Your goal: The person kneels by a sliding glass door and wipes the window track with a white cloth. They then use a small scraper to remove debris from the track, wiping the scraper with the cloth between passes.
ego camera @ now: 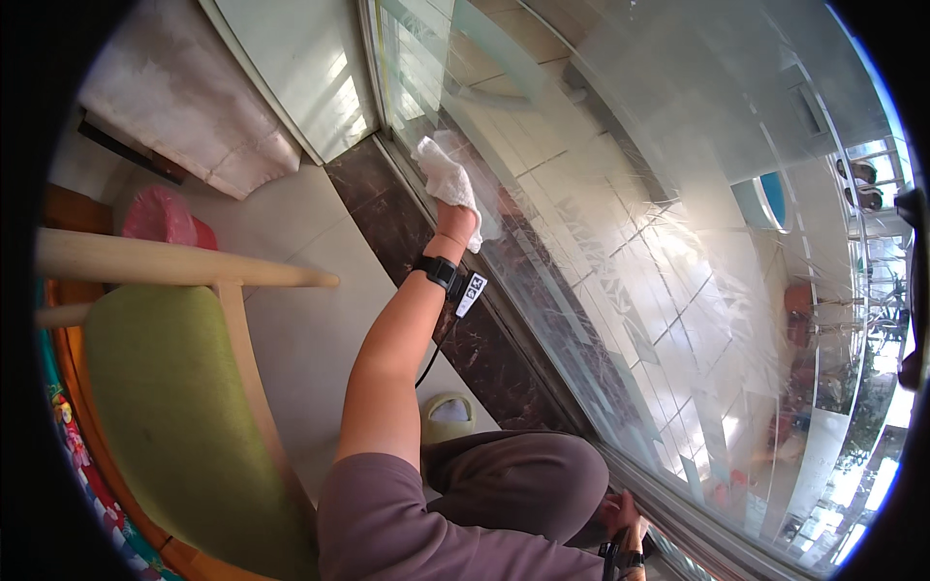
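My left hand (455,221) is stretched out ahead of me, mostly covered by a white cloth (447,174). It presses the cloth against the low part of a glass door panel (581,218), close to the corner by the frame. Its fingers are hidden under the cloth. At the lower right, my right hand (622,513) is beside my bent knee, at the edge of the metal door frame (639,479). Its fingers look curled, but whether they grip the frame is unclear. Pale streaks and reflections cover the glass.
A wooden chair with a green seat (167,392) stands close on my left. Beyond it are a pink lined bin (163,218) and a hanging pale cover (211,94). A dark marble sill (392,210) runs along the door track. A green slipper (448,417) is by my leg.
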Tool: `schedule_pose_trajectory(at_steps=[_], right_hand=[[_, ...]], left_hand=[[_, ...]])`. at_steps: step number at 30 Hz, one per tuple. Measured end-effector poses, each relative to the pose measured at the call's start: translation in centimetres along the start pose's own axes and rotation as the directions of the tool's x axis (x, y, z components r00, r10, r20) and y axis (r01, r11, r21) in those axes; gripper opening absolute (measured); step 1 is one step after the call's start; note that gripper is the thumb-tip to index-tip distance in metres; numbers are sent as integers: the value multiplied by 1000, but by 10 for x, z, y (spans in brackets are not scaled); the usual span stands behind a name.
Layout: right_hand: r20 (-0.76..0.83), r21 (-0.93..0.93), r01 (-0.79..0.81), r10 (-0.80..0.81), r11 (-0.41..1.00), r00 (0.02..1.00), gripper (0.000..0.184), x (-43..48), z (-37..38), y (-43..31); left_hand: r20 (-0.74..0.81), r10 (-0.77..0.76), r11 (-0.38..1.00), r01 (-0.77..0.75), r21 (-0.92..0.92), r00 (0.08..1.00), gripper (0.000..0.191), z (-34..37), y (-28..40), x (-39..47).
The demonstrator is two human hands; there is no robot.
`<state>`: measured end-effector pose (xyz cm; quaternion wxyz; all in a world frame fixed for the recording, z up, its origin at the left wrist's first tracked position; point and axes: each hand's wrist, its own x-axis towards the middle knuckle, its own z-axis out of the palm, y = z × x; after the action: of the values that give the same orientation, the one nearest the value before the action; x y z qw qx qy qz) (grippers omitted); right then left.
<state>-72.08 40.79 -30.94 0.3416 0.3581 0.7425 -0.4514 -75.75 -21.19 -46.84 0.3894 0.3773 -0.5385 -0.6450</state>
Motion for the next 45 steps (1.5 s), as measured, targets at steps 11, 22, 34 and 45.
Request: schedule_pose_trajectory(at_steps=[11,22,34,45], right_hand=[[-56,-38,19,-21,999,998,34,-7,6,-3],[-66,-6,54,-55,998,996,34,-4,6,-1],[-65,24,94,-92,995,994,27,-1,6,2],[-31,22,74,-73,997,997,26,7,-2,5]], left_hand=[[40,140,988,-142,57,989,41,-20,-46,7],[276,470,192,-403,895,838,40,-22,7,-13],[135,598,398,-438,806,790,50,-8,12,-20],[139,550,540,-478,693,824,53,-16,31,-20]])
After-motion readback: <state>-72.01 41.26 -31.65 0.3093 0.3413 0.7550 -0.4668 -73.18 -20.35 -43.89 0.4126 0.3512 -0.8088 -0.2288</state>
